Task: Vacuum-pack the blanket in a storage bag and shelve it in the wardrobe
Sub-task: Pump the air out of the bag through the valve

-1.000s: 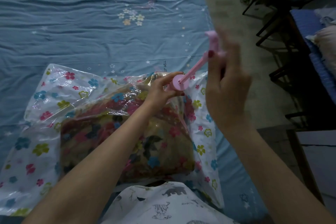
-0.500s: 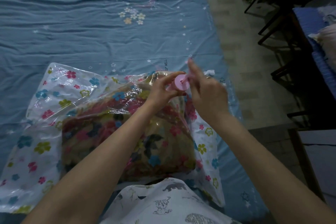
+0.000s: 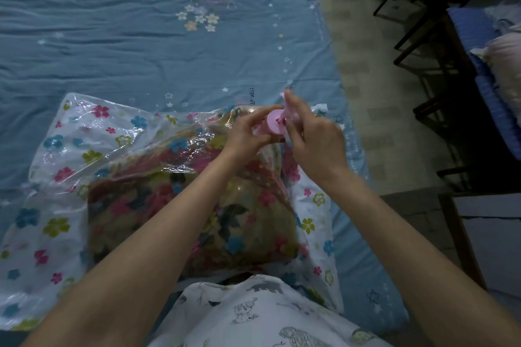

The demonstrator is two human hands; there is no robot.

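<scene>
Our folded blanket [image 3: 191,214], patterned in dark flowers on a tan ground, lies sealed inside the clear storage bag [image 3: 70,155] with its printed pink, blue and green blossoms, and the bag rests flat on the blue bed sheet [image 3: 141,51] right in front of us, its near edge against our white animal-print top [image 3: 253,315]. At the bag's far right corner stands the pink hand pump [image 3: 275,124], its round top facing up towards us. Our left hand [image 3: 248,135] curls its fingers and thumb around the pump's barrel, gripping it just under the round top. Our right hand [image 3: 313,135] sits just beside it, fingers curled down onto the pump's pink handle [image 3: 286,105], which it grips close against the barrel top; the handle is partly blurred and hidden behind the fingers. The plastic around the blanket is wrinkled and glossy. Beyond the bed's right edge we see a pale tiled floor [image 3: 366,93], dark chair legs [image 3: 417,45] and a blue cushioned seat [image 3: 487,87]
</scene>
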